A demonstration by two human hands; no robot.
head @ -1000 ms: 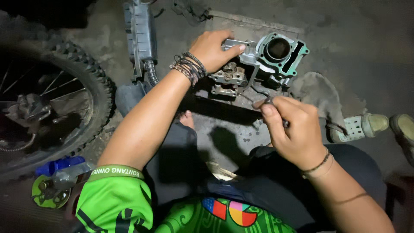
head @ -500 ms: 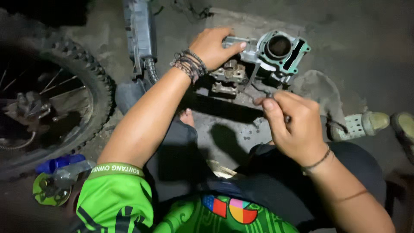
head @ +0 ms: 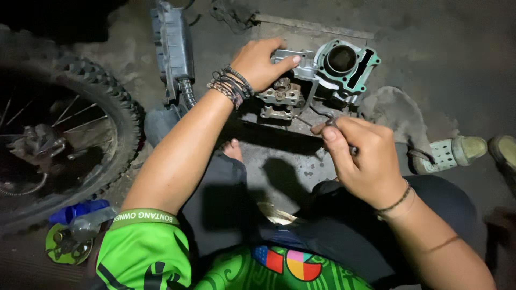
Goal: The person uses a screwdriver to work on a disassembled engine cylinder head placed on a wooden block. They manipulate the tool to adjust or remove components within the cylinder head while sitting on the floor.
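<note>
While the left hand [head: 260, 64] presses down on the cylinder head [head: 293, 88] on the floor [head: 441, 59], fingers curled over it, keep it steady; the right hand [head: 363, 161], closed around a thin metal tool [head: 322, 115], works best with short, controlled strokes.

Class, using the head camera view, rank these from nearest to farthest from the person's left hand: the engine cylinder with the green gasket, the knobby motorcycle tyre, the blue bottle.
1. Engine cylinder: just right of the left hand, which rests on the metal part joined to it.
2. Knobby motorcycle tyre: off to the left.
3. Blue bottle: far lower left, by the green sleeve.
</note>
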